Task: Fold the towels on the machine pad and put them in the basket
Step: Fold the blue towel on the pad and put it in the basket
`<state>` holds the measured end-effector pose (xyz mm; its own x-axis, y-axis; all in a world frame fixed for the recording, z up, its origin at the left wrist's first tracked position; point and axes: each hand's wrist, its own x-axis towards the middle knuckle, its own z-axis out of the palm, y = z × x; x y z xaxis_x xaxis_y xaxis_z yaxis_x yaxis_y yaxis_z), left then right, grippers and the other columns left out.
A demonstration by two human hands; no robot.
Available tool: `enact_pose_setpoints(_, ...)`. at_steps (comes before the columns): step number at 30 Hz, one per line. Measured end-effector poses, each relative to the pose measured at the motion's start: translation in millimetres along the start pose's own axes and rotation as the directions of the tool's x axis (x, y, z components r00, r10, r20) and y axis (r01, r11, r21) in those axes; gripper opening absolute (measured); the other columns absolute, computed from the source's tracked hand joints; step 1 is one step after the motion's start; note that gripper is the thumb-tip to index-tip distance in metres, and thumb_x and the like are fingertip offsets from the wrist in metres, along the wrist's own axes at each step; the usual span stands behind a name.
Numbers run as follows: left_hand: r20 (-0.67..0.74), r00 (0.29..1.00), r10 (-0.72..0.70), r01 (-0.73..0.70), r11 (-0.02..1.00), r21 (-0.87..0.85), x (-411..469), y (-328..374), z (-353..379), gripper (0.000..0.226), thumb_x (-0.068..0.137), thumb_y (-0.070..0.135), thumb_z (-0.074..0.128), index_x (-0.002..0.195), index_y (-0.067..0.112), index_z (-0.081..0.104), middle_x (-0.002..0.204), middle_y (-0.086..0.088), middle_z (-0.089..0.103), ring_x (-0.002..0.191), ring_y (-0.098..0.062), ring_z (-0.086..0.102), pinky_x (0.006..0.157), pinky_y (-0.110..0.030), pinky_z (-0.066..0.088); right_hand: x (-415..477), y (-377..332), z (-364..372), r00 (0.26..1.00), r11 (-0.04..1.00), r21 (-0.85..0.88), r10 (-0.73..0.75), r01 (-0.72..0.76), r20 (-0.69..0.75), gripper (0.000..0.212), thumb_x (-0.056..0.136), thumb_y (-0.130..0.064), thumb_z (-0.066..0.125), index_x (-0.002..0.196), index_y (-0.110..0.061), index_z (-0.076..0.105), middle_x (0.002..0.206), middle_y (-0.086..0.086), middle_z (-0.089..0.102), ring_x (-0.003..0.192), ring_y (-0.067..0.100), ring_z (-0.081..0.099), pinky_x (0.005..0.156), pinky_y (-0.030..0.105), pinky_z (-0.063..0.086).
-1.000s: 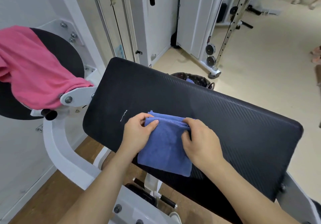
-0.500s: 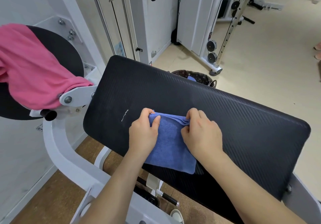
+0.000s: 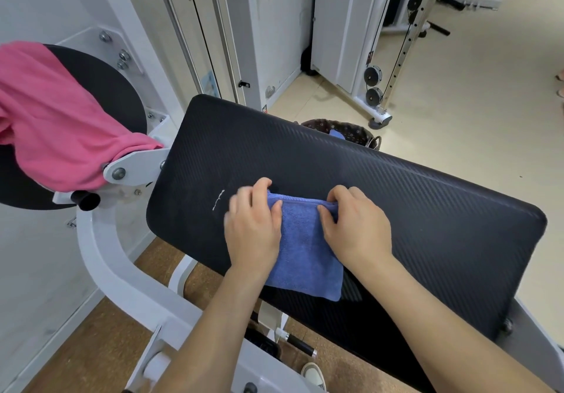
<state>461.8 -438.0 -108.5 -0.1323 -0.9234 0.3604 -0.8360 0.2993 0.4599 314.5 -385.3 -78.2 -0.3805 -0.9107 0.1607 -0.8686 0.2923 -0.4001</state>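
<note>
change: left hand (image 3: 253, 228) and right hand (image 3: 357, 228) have slid to far edge of folded blue towel (image 3: 302, 252), middle of machine pad (image 3: 427, 209) | fingers: curled over edge, thumbs pinching it | meaning: fold seems done, basket (image 3: 345, 131) behind pad probably next

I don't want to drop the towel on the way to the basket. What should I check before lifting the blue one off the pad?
1. Blue towel folded into a compact rectangle on the black pad: ok.
2. Left hand pinches its far edge: ok.
3. Right hand pinches the same edge: ok.
4. Room in the basket beyond the pad: cannot tell, it is mostly hidden.
5. Pink towel folded: not ok, it hangs bunched over the round cushion.
</note>
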Motion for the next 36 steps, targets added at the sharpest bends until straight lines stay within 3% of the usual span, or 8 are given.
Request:
enact_pose_setpoints(5, -0.020, 0.876, 0.482, -0.481, 0.875, 0.057, -36, 6, 10, 0.032, 0.091, 0.028, 0.061, 0.119, 0.012, 0.064, 0.127, -0.011, 0.060, 0.123, -0.026, 0.050, 0.099, -0.042, 0.042, 1, 5, 8, 0.997, 1.000, 0.005, -0.012, 0.013, -0.080, 0.020, 0.083, -0.032, 0.068, 0.092, -0.017, 0.059, 0.093, 0.004, 0.050, 0.082, 0.024, 0.049, 0.059, 0.033, 0.042)
enact_pose_setpoints(11, 0.405, 0.850, 0.337, -0.423, 0.894, 0.144, -54, -3, 29, 0.078, 0.092, 0.071, 0.020, 0.154, 0.024, 0.019, 0.162, -0.004, 0.012, 0.150, -0.025, 0.004, 0.117, -0.056, 0.010, -9, 0, -23, 0.994, 0.934, 0.341, -0.094, 0.105, -0.050, 0.028, 0.083, -0.014, 0.066, 0.110, -0.020, 0.065, 0.104, -0.005, 0.060, 0.092, 0.013, 0.057, 0.076, 0.028, 0.048)
enact_pose_setpoints(15, 0.431, 0.842, 0.324, -0.418, 0.898, 0.141, -52, -2, 30, 0.080, 0.090, 0.073, 0.013, 0.152, 0.025, 0.024, 0.163, -0.001, 0.009, 0.150, -0.024, 0.004, 0.116, -0.056, 0.009, -27, -5, -28, 0.879, 0.509, 0.745, 0.050, -0.431, 0.474, 0.025, 0.087, -0.004, 0.060, 0.103, -0.021, 0.069, 0.095, -0.001, 0.072, 0.092, 0.022, 0.069, 0.080, 0.033, 0.056)
enact_pose_setpoints(18, 0.423, 0.837, 0.347, -0.419, 0.904, 0.089, -50, -6, 26, 0.084, 0.088, 0.075, 0.027, 0.154, 0.026, 0.012, 0.163, 0.003, 0.001, 0.150, -0.020, -0.003, 0.117, -0.053, 0.005, -27, 2, -21, 0.808, 0.310, 0.748, 0.180, -0.587, 0.560, 0.021, 0.093, -0.007, 0.055, 0.108, -0.016, 0.067, 0.100, 0.002, 0.075, 0.092, 0.021, 0.071, 0.074, 0.031, 0.054)
enact_pose_setpoints(27, 0.263, 0.717, 0.645, -0.651, 0.755, -0.076, -87, -45, -6, 0.053, 0.084, 0.048, 0.064, 0.125, 0.018, 0.050, 0.131, -0.005, 0.047, 0.120, -0.023, 0.047, 0.098, -0.039, 0.048, -10, 16, -25, 0.751, 0.214, 0.720, 0.164, -0.660, 0.640, 0.023, 0.095, -0.007, 0.045, 0.106, -0.010, 0.065, 0.098, 0.005, 0.076, 0.079, 0.022, 0.072, 0.067, 0.029, 0.052)
enact_pose_setpoints(29, 0.322, 0.713, 0.622, -0.641, 0.765, -0.058, -93, -52, 3, 0.058, 0.085, 0.046, 0.061, 0.134, 0.017, 0.049, 0.136, -0.005, 0.047, 0.124, -0.023, 0.046, 0.100, -0.043, 0.047, -19, 10, -25, 0.820, 0.376, 0.734, 0.156, -0.565, 0.551, 0.021, 0.092, -0.004, 0.049, 0.105, -0.012, 0.063, 0.095, 0.004, 0.075, 0.077, 0.020, 0.070, 0.067, 0.030, 0.051)
enact_pose_setpoints(32, 0.301, 0.724, 0.620, -0.635, 0.770, -0.060, -92, -55, 13, 0.053, 0.086, 0.034, 0.064, 0.134, 0.015, 0.054, 0.135, -0.007, 0.050, 0.125, -0.024, 0.047, 0.103, -0.044, 0.044, -49, 14, -13, 0.940, 0.956, 0.202, -0.258, 0.214, 0.223, 0.024, 0.085, -0.013, 0.047, 0.105, -0.019, 0.060, 0.095, -0.002, 0.069, 0.081, 0.020, 0.064, 0.068, 0.033, 0.052)
enact_pose_setpoints(36, 0.259, 0.700, 0.666, -0.678, 0.733, -0.053, -86, -54, 7, 0.049, 0.084, 0.010, 0.067, 0.132, 0.014, 0.057, 0.132, -0.008, 0.055, 0.122, -0.025, 0.050, 0.103, -0.040, 0.043, -85, 21, 7, 0.839, 0.811, -0.236, -0.477, 0.535, 0.261, 0.030, 0.077, -0.027, 0.052, 0.102, -0.015, 0.063, 0.117, 0.012, 0.062, 0.102, 0.029, 0.061, 0.086, 0.043, 0.050)
